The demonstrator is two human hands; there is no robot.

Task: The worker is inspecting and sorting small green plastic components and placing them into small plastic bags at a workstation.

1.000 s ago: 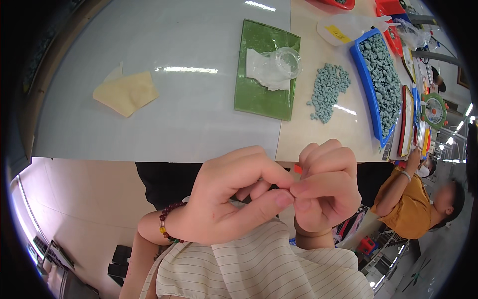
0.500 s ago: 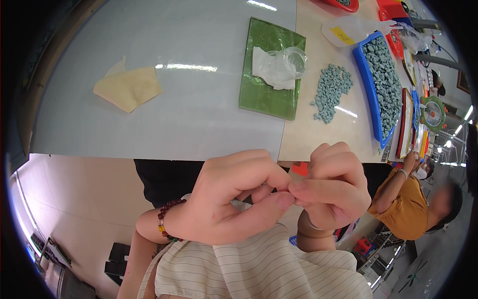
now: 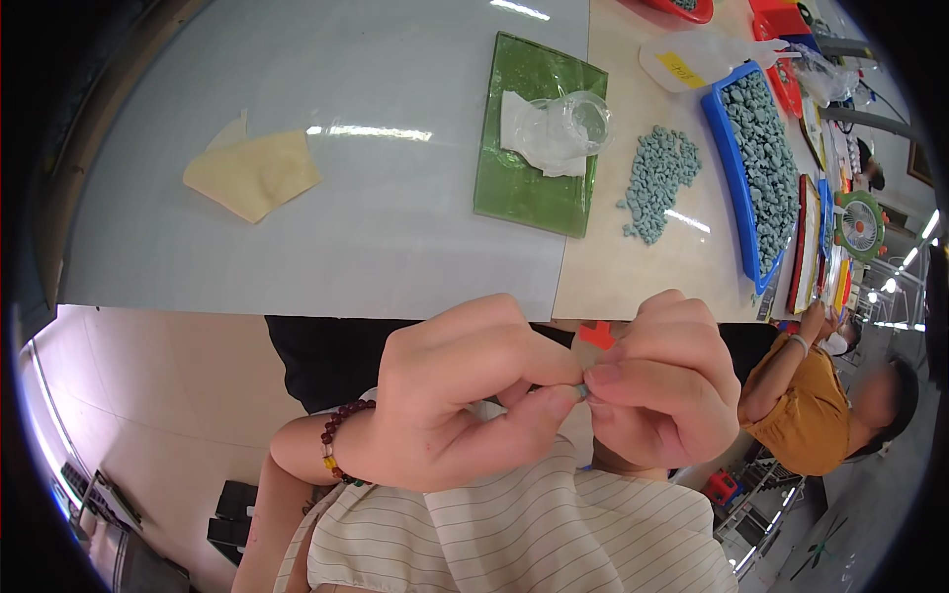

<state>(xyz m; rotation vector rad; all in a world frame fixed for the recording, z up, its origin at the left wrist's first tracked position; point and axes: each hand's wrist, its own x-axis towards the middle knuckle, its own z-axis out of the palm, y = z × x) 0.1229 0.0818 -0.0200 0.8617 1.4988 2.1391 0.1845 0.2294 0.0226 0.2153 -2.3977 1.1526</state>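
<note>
My left hand (image 3: 450, 400) and my right hand (image 3: 667, 381) meet close to my chest, below the table's near edge. Their fingertips pinch one small grey-blue piece (image 3: 582, 391) between them; most of it is hidden by the thumbs. A bead bracelet sits on my left wrist. On the table, a loose heap of grey-blue pieces (image 3: 657, 180) lies beside a blue tray (image 3: 729, 158) filled with the same pieces. A green mat (image 3: 524, 188) carries a crumpled clear plastic bag (image 3: 559, 128).
A yellow cloth (image 3: 255, 176) lies on the grey tabletop at the left. Red trays and a clear bag with a yellow label (image 3: 692, 64) stand at the far right. Another person in an orange shirt (image 3: 806, 415) sits at the right. A small fan (image 3: 860, 225) stands beyond.
Both hands have stayed together at my chest, shifting slightly lower and to the right in view while the fingers work the small piece. The table items have not moved.
</note>
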